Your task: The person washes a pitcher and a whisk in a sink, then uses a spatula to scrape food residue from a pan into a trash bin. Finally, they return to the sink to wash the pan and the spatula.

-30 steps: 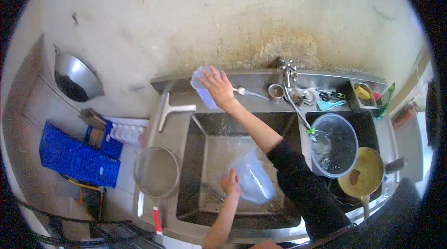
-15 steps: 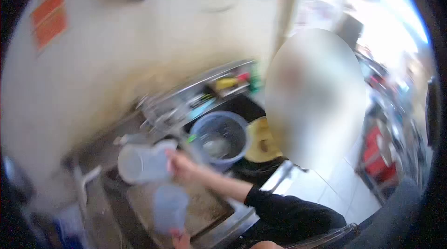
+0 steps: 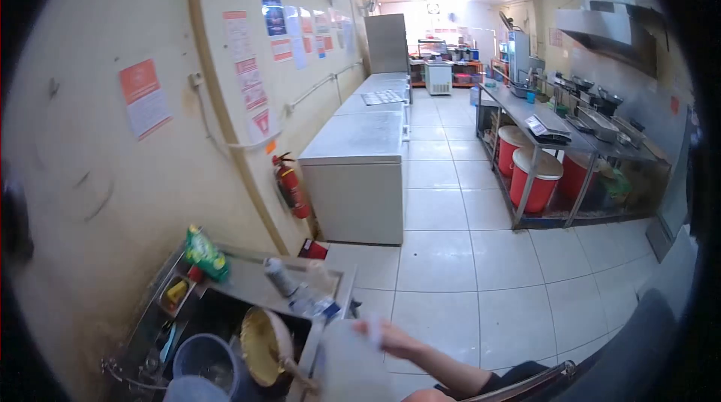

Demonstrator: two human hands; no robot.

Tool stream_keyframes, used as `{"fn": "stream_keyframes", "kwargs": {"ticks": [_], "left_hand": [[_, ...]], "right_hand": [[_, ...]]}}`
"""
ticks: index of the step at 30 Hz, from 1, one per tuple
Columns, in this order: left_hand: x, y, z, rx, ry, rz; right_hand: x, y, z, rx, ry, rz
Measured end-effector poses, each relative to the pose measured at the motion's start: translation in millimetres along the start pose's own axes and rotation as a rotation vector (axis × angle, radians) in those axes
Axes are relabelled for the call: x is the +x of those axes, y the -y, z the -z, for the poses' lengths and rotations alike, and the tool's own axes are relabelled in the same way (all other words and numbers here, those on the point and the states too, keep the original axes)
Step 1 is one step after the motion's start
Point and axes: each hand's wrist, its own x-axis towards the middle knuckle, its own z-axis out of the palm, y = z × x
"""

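Observation:
My right hand [image 3: 387, 338] is at the lower middle, its fingers closed on the handle of a translucent white pitcher [image 3: 349, 364], blurred by motion. To the left, in the sink [image 3: 218, 303], stand a grey-blue bucket [image 3: 182, 362] and a yellowish pot [image 3: 263, 349] tilted on its side. A second translucent pitcher [image 3: 197, 389] shows at the bottom edge, overlapping the bucket. My left hand cannot be seen; what touches this second pitcher is hidden.
Bottles [image 3: 279, 276] and a green pouch [image 3: 206, 254] stand on the sink ledge. Beyond are a fire extinguisher [image 3: 291, 186], white chest freezers [image 3: 360, 139], and a steel table [image 3: 533, 120] over red drums [image 3: 535, 180]. Tiled floor [image 3: 435, 252] lies between.
The view has swung right, towards the long room. My right hand, with its pitcher, has moved from the sink's left part to its right end. My left hand has left the view.

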Motion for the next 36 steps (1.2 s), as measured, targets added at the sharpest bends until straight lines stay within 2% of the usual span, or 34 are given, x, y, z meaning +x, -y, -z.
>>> {"fn": "stream_keyframes", "kwargs": {"ticks": [1,3,5,6,8,10,12,13,15,17,18,20,21,22,24,26,28,29,31,33,34,35,36], "left_hand": [[-0.8,-0.2,-42.6,0.033,0.045,-0.026],[0.5,2.7,-122.0,0.077,0.134,-0.084],[20.0,22.9,-202.7,0.123,0.248,-0.137],[37.7,40.9,-242.0,0.135,0.304,-0.159],[102.6,96.4,-343.2,0.162,0.426,-0.165],[174.2,149.8,-419.5,0.233,0.530,-0.132],[263.6,221.2,-523.3,0.233,0.647,-0.091],[295.7,249.0,-571.7,0.214,0.686,-0.072],[356.1,297.2,-673.7,0.248,0.718,-0.265],[426.5,348.2,-780.2,0.294,0.448,-0.812],[446.0,349.0,-831.1,0.230,0.468,-0.876],[503.5,357.9,-916.4,0.142,0.473,-0.949],[550.9,378.4,-953.6,0.293,0.438,-1.079],[594.4,399.7,-982.9,0.451,0.392,-1.204],[654.8,439.9,-1019.3,0.473,0.360,-1.249],[716.1,467.2,-1036.1,0.512,0.325,-1.300],[757.1,501.1,-1046.6,0.531,0.407,-1.138],[768.7,507.9,-1059.6,0.529,0.371,-1.111],[784.6,509.9,-1056.2,0.573,0.428,-1.070],[809.1,518.1,-1058.0,0.652,0.496,-1.138],[795.2,501.1,-1055.1,0.796,0.469,-1.050],[768.0,477.5,-1049.4,0.933,0.433,-0.952],[744.2,461.4,-1037.3,0.831,0.427,-0.965]], "right_hand": [[-5.6,17.3,54.6,-0.045,-0.101,0.008],[-14.0,55.6,143.6,-0.405,-0.165,-0.043],[3.9,61.5,218.1,-0.667,-0.238,-0.143],[23.3,52.8,247.6,-0.672,-0.235,-0.138],[94.4,28.7,328.1,-1.290,-0.582,-0.041],[144.4,29.3,389.1,-1.247,-0.536,-0.062],[205.1,76.7,451.4,-1.237,-0.509,-0.098],[231.7,103.2,471.4,-1.368,-0.575,-0.004],[296.6,164.4,518.9,-1.533,-0.669,0.164],[367.5,230.9,545.8,-1.534,-0.801,0.373],[405.8,263.1,553.8,-1.505,-0.908,0.516],[492.1,311.1,584.9,-1.395,-0.939,0.829],[540.0,336.5,603.5,-1.406,-0.923,0.845],[590.8,357.2,620.2,-1.428,-0.879,0.957],[683.9,376.0,650.2,-1.433,-0.806,1.112],[765.5,381.2,668.1,-1.517,-0.712,1.000],[826.8,369.0,682.7,-1.555,-0.592,0.962],[850.0,366.8,687.2,-1.581,-0.547,0.997],[878.0,351.2,687.1,-1.586,-0.434,0.987],[906.5,358.4,689.1,-1.561,-0.466,0.936],[918.4,355.4,692.4,-1.484,-0.433,0.900],[914.5,365.1,682.4,-1.492,-0.406,0.704],[901.7,368.7,663.9,-1.574,-0.517,0.791]]}}
